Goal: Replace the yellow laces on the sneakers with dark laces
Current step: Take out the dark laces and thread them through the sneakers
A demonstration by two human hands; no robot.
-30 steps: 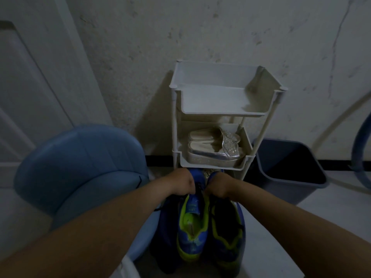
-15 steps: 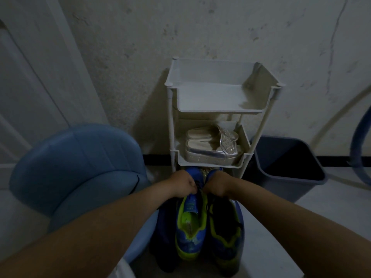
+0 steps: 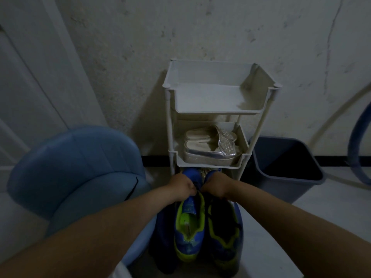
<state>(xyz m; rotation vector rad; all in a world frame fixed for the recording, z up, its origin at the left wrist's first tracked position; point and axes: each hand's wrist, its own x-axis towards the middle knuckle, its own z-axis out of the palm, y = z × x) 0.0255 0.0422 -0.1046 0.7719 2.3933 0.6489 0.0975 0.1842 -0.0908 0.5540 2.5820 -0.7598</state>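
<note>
Two blue sneakers with neon yellow-green trim hang side by side, toes towards the rack's lowest tier. My left hand [image 3: 183, 187] grips the left sneaker [image 3: 188, 227] at its front part. My right hand [image 3: 217, 186] grips the right sneaker [image 3: 224, 235] the same way. Both hands are curled, knuckles nearly touching. The toes sit just under the middle shelf. The light is dim and my hands cover the lace area, so no laces can be made out.
A white three-tier rack [image 3: 218, 112] stands against the wall; silver sandals [image 3: 210, 149] lie on its middle shelf. A blue padded chair [image 3: 76, 177] is close on the left, a grey bin [image 3: 285, 171] on the right, a blue hoop [image 3: 359, 157] at the far right.
Both hands keep hold of the sneakers in front of the rack's bottom tier. They sit slightly lower relative to the rack than before; the view has shifted a little.
</note>
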